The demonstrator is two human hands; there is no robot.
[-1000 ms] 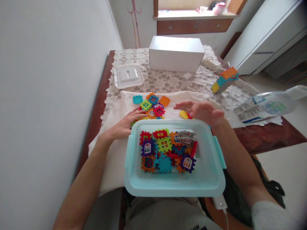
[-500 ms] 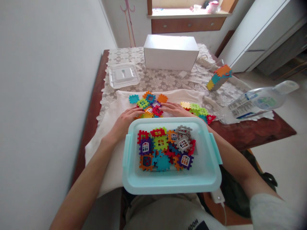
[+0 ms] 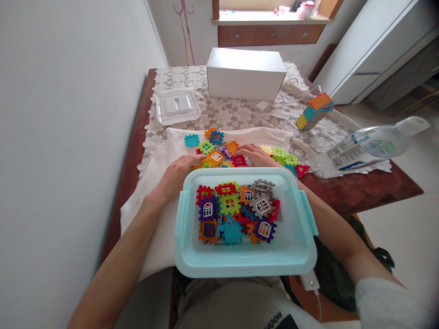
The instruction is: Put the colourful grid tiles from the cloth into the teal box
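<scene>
A loose pile of colourful interlocking plastic building tiles lies on the white cloth (image 3: pixel 156 176), beyond the tub. My left hand (image 3: pixel 178 170) rests at the pile's left side, fingers stretched toward an orange window tile (image 3: pixel 216 157) and a lime green tile (image 3: pixel 206 147). From the right, my right hand (image 3: pixel 255 155) reaches in with its fingers spread, touching or just over a red tile (image 3: pixel 239 161). A purple tile (image 3: pixel 225 152) and an orange tile (image 3: pixel 232 147) lie close to those fingertips. The tub's far rim hides the pile's near edge.
A light-blue plastic tub (image 3: pixel 247 264) holding more tiles stands nearest me. Green tiles (image 3: pixel 285 156) lie right of my right hand. Further out are a clear lid (image 3: pixel 178 107), a white box (image 3: pixel 245 82), a tile-built block (image 3: pixel 315 109) and a clear bottle (image 3: pixel 368 145).
My right hand has drawn slightly right, and the red tile has shifted right with it. The orange window tile now shows more fully. My left hand has barely moved.
</scene>
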